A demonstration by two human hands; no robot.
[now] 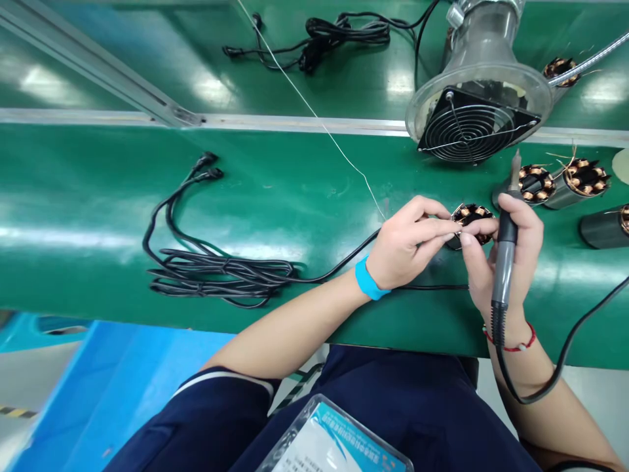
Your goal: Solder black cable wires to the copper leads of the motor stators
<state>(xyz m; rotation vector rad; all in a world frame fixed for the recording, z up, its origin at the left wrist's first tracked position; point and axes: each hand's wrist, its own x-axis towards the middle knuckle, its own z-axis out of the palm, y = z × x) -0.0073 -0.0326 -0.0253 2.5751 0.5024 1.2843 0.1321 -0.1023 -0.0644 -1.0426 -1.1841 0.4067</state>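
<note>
My left hand point(405, 242), with a blue wristband, has its fingers pressed together at the near left side of a copper-wound motor stator point(472, 215). What they pinch is too small to make out. My right hand point(511, 255) holds a soldering iron point(503, 265) upright against the palm, its tip pointing away from me. The thumb and a finger of that hand also reach the stator's edge, meeting the left fingertips. A thin solder wire point(324, 124) runs down from the top to behind my left hand. A black cable point(339, 265) passes behind the left wrist.
A fume extractor hood point(479, 98) with a black fan grille hangs beyond the stator. More stators point(570, 190) stand at the right. A coiled black cable point(221, 272) lies on the green table point(88, 196) at left; another bundle point(339, 36) lies behind the metal rail point(295, 124).
</note>
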